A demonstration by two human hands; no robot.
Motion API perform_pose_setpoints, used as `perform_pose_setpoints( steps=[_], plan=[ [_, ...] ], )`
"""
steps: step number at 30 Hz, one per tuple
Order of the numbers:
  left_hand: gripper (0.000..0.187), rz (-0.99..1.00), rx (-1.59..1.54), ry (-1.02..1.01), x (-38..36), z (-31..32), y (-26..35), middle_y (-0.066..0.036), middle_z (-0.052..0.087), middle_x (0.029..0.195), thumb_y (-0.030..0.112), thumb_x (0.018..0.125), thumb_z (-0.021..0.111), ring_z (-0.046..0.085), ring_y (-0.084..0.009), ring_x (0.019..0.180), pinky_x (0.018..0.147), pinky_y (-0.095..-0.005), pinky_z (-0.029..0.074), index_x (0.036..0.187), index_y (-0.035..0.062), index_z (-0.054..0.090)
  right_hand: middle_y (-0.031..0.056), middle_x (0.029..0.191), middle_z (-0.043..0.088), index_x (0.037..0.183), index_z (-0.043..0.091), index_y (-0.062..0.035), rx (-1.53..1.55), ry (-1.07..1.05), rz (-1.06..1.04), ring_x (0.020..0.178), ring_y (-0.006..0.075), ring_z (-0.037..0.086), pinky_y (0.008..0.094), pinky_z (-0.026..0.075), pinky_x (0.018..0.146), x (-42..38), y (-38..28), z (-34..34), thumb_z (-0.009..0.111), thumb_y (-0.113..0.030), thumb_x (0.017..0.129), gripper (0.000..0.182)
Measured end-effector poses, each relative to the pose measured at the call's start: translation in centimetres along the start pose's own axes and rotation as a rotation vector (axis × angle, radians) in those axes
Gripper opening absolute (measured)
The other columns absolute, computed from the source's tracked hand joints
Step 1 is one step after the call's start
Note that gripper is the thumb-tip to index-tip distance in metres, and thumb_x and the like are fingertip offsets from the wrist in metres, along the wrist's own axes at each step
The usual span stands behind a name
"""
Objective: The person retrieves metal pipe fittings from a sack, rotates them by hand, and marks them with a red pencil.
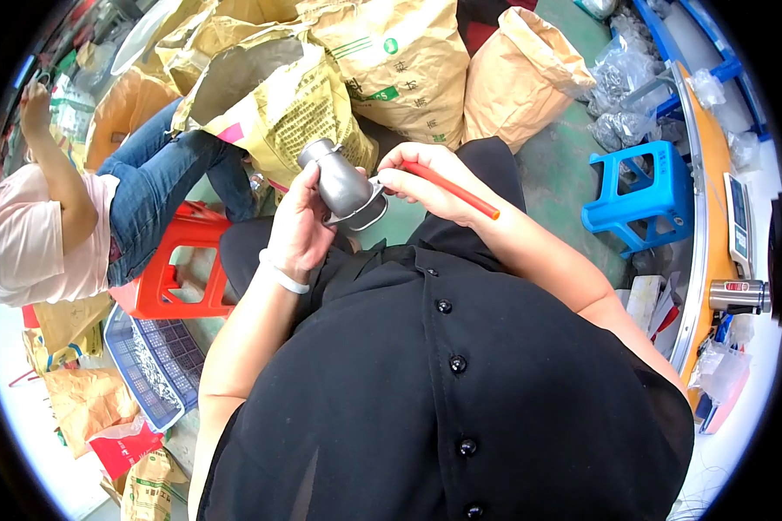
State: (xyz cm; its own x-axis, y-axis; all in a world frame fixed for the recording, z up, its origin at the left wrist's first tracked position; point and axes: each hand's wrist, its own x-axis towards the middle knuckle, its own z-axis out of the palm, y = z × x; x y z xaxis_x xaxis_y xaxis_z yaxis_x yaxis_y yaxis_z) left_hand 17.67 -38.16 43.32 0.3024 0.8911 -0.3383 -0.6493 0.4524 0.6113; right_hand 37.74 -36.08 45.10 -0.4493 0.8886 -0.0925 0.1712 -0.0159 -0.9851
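Observation:
A grey, bell-shaped metal or plastic fitting (346, 187) with a narrow neck and a flanged wide end is held up in front of my lap. My left hand (297, 227) is closed around its side, with the thumb up by the neck. In my right hand (427, 184) is a slim red-handled tool (462, 195), gripped like a pen, its plain end pointing back along my forearm. The fingertips of that hand meet the fitting's flange. Whatever working tip the tool has is hidden by my fingers.
Large paper sacks (408, 74) stand ahead, one open yellow sack (274, 104) close by. A co-worker (52, 217) sits at left on a red stool (187, 269). A blue crate (152, 365) lies at lower left. To the right are a blue stool (643, 195) and a table (712, 156).

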Motion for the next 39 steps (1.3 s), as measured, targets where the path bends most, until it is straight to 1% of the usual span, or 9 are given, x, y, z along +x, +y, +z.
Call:
perform_pose_setpoints(
  steps=[6,12,13,17,23,26,29,35,39],
  plan=[
    [0.045,-0.004,-0.049,-0.048,0.0,0.2,-0.3,-0.018,0.056,0.113,0.037,0.092,0.043,0.055,-0.0245,0.103,0.093,-0.0374,0.041,0.119,0.0004,0.043,-0.0022,0.073,0.057,0.095,0.055,-0.0054,0.346,0.069,0.046,0.063,0.0035,0.051,0.0164,0.039,0.055,0.0,-0.4,0.8,0.062,-0.015,0.08,0.019],
    [0.036,0.215,0.23,-0.139,0.0,0.1,-0.4,-0.014,0.057,0.11,0.024,0.089,0.052,0.055,-0.0208,0.102,0.092,-0.034,0.041,0.116,0.0008,0.045,-0.0023,0.072,0.055,0.097,0.052,-0.0052,0.347,0.127,-0.09,0.06,0.0032,0.048,0.0162,0.037,0.053,0.2,0.6,0.9,0.06,-0.007,0.078,0.02],
    [0.033,0.193,0.155,-0.145,0.0,0.1,-0.2,-0.011,0.057,0.106,0.015,0.085,0.058,0.054,-0.0181,0.1,0.091,-0.0312,0.04,0.113,0.0009,0.048,-0.0022,0.072,0.054,0.098,0.052,-0.005,0.345,0.138,-0.115,0.061,0.0032,0.048,0.0164,0.037,0.054,0.2,0.7,0.8,0.059,-0.006,0.078,0.021],
    [0.038,0.264,0.318,-0.099,0.0,-1.2,-0.2,-0.006,0.057,0.105,0.006,0.078,0.066,0.053,-0.0137,0.099,0.091,-0.0285,0.039,0.112,0.0013,0.05,-0.001,0.075,0.053,0.1,0.051,-0.0026,0.039,0.182,-0.234,0.068,0.0036,0.048,0.0178,0.039,0.061,0.0,0.5,0.3,0.058,-0.003,0.079,0.022],
    [0.049,0.399,0.508,-0.129,-0.9,-0.4,0.5,-0.006,0.057,0.106,-0.001,0.072,0.07,0.053,-0.0138,0.099,0.09,-0.0288,0.041,0.116,0.0013,0.049,0.002,0.083,0.055,0.1,0.052,-0.0011,-0.136,0.238,-0.302,0.076,0.0069,0.053,0.0208,0.044,0.069,-0.5,0.3,0.4,0.058,0.003,0.079,0.022],
    [0.05,0.399,0.497,-0.14,-1.0,-0.2,0.6,-0.005,0.058,0.106,-0.003,0.07,0.071,0.054,-0.0135,0.098,0.088,-0.0281,0.042,0.115,0.001,0.049,0.0029,0.086,0.055,0.1,0.052,-0.0002,-0.19,0.25,-0.336,0.079,0.0084,0.055,0.0213,0.045,0.071,-0.6,0.1,0.2,0.057,0.005,0.079,0.022],
    [0.051,0.382,0.496,-0.143,-1.0,-0.4,0.6,-0.004,0.058,0.104,-0.002,0.07,0.072,0.055,-0.0128,0.096,0.087,-0.0277,0.043,0.115,0.0009,0.049,0.0044,0.071,0.057,0.094,0.056,-0.0019,-0.137,0.315,-0.451,0.066,0.0076,0.053,0.0223,0.044,0.062,-0.3,0.3,0.4,0.06,0.0,0.074,0.021],
    [0.049,0.357,0.496,-0.138,-1.0,-0.5,0.3,-0.003,0.059,0.101,0.002,0.071,0.072,0.055,-0.0112,0.092,0.085,-0.0263,0.042,0.115,0.0012,0.05,0.0033,0.069,0.054,0.094,0.056,-0.0019,-0.123,0.293,-0.497,0.064,0.0068,0.051,0.0215,0.043,0.061,-0.2,0.4,0.2,0.059,0.002,0.074,0.021],
    [0.048,0.332,0.481,-0.117,-0.9,-0.4,0.0,-0.003,0.059,0.1,0.005,0.072,0.072,0.054,-0.0104,0.09,0.084,-0.0256,0.042,0.115,0.0016,0.05,0.0017,0.084,0.055,0.099,0.053,-0.0002,-0.17,0.217,-0.396,0.075,0.0065,0.054,0.0197,0.044,0.069,-0.7,-0.5,-0.3,0.057,0.006,0.077,0.023]
  ],
)
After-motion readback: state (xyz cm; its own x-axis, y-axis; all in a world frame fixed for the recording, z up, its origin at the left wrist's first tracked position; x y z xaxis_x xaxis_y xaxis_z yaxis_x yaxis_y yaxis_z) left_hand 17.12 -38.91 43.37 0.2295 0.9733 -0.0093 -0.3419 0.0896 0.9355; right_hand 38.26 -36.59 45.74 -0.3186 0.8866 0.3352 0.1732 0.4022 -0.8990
